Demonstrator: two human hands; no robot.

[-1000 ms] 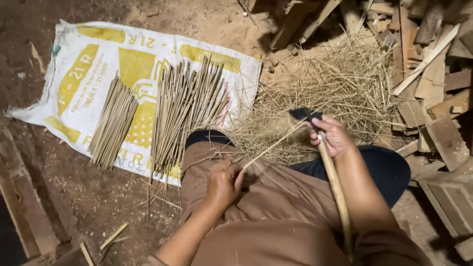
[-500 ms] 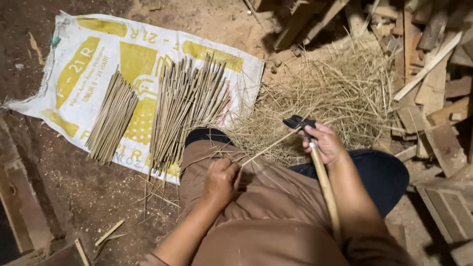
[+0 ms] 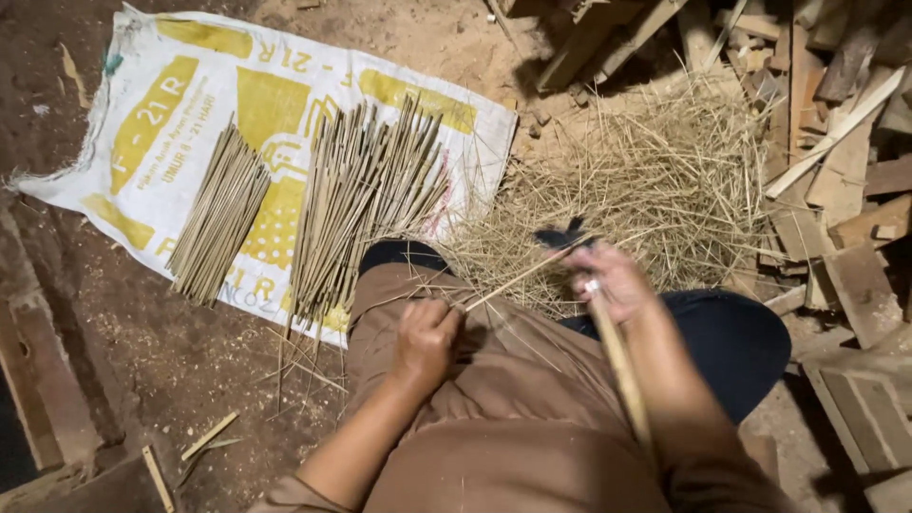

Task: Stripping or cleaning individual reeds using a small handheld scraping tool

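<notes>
At mid-frame the left hand (image 3: 425,340) pinched the near end of a thin bamboo sliver (image 3: 518,277) slanting up-right to the dark-bladed knife (image 3: 562,236) gripped in the right hand (image 3: 617,282).

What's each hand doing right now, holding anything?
Left hand: closed on the near end of a thin bamboo stick, on the lap.
Right hand: closed on a long-handled knife, its dark blade at the stick.
</notes>
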